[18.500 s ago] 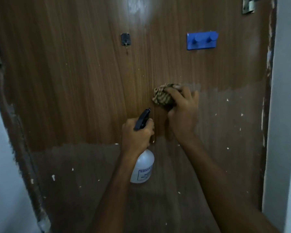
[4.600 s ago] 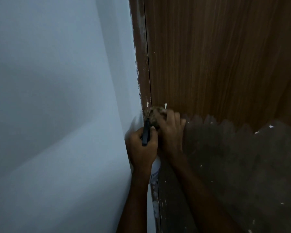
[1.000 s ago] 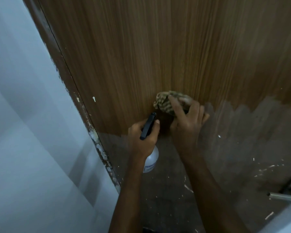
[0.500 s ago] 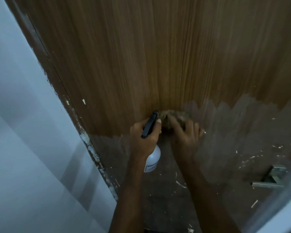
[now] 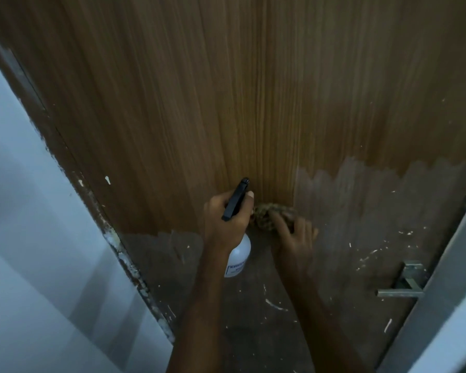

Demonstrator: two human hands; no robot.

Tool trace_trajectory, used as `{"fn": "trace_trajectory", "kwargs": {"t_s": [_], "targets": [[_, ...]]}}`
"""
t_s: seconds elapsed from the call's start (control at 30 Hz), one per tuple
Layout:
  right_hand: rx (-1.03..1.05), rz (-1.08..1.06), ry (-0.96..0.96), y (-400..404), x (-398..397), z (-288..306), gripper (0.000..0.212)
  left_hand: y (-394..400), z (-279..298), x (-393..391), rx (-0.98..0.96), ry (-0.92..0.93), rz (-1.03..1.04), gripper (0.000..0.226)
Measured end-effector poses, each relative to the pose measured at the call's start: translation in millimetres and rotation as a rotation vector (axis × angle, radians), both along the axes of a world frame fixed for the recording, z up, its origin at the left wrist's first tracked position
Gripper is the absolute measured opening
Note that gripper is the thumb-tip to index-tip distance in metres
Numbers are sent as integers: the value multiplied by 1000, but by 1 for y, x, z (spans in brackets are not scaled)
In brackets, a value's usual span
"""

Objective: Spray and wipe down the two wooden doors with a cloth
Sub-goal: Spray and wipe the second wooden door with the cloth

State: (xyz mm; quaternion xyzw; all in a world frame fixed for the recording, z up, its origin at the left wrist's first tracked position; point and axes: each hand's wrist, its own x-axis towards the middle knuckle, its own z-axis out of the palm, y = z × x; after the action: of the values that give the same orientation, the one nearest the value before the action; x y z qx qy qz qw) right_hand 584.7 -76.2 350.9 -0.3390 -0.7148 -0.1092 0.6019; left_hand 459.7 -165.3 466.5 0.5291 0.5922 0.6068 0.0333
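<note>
A wooden door [image 5: 253,90] fills the view, bright brown above and dull, dusty and paint-flecked below. My left hand [image 5: 226,219] grips a white spray bottle [image 5: 238,258] by its black trigger head [image 5: 236,199], held upright close to the door. Just to its right, my right hand [image 5: 293,238] holds a crumpled patterned cloth [image 5: 267,215] against the wood at the boundary between the bright and dull areas. My fingers cover much of the cloth.
A pale wall [image 5: 38,251] and the chipped door frame [image 5: 113,238] run down the left side. At lower right a metal latch [image 5: 404,286] sticks out of the door next to a grey jamb [image 5: 441,292].
Over the last second my right hand has slid the cloth downward on the door, and my view has shifted so the latch shows more. The left hand keeps the bottle.
</note>
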Motion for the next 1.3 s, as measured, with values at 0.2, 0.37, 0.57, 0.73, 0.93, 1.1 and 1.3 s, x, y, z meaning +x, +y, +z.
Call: {"fn": "trace_trajectory", "kwargs": {"t_s": [0.2,0.37,0.57,0.73,0.93,1.1,1.3], "targets": [[51,-76,177,28,15,85,44,16,2,9,19,11,-5,37],[105,-82,142,35,19,51,51,23,-5,22,28,3,-11,39],[111,-44,-7,37,45,39,55,30,-9,37,23,-5,14,35],[126,-106,233,49,43,98,44,39,-12,52,26,21,5,47],[81,-50,-5,54,80,27,66,54,-11,66,10,7,-55,42],[110,-109,231,69,81,114,33,68,0,86,12,23,-76,44],[75,-117,115,60,105,16,38,74,-1,95,0,-22,-94,39]]}}
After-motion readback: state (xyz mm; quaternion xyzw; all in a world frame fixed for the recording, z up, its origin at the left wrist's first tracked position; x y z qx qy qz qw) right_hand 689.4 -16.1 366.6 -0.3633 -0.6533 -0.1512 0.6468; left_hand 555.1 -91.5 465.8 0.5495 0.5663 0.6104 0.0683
